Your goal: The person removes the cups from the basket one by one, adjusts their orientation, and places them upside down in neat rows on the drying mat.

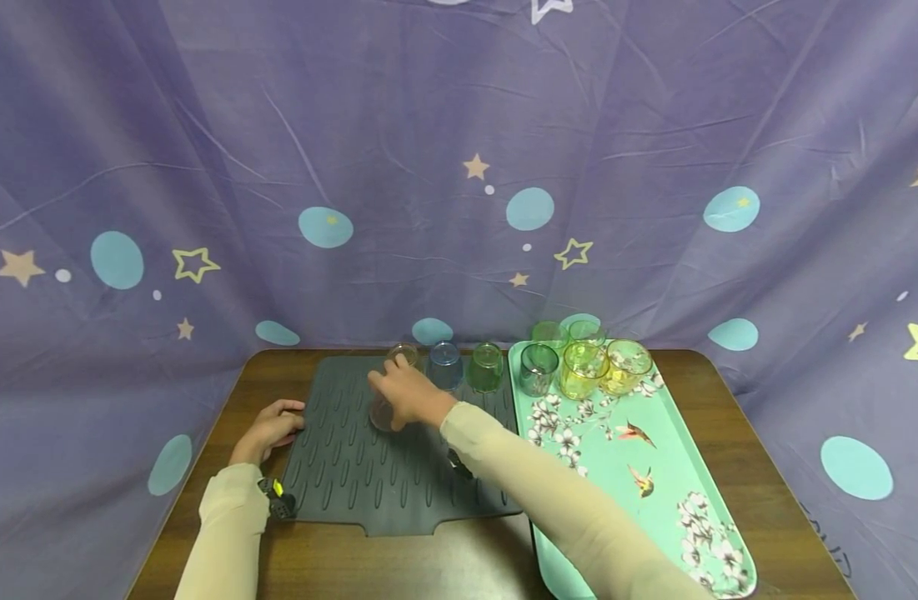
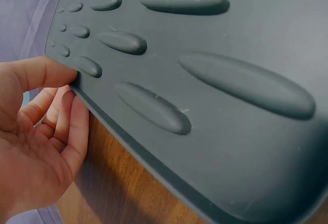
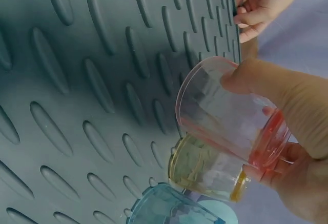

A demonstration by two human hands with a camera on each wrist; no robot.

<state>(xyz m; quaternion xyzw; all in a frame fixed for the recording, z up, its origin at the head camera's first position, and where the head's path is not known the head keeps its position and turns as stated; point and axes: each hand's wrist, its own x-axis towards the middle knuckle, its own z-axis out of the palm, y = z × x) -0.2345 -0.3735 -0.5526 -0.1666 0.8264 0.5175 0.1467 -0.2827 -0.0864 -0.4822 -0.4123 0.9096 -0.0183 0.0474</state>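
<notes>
My right hand grips a pink-tinted clear glass by its sides, thumb on one side and fingers round the thick base. Its rim faces down at the dark grey drying mat; whether it touches the mat, I cannot tell. Just behind stands an upside-down amber glass, partly hidden by the hand in the head view. A blue glass and a green glass continue that row along the mat's back edge. With thumb and fingertips, my left hand pinches the mat's left edge.
A mint-green tray with painted flowers and birds lies right of the mat. Grouped at its back are a dark green glass, yellow glasses and light green glasses. A purple curtain hangs behind the wooden table.
</notes>
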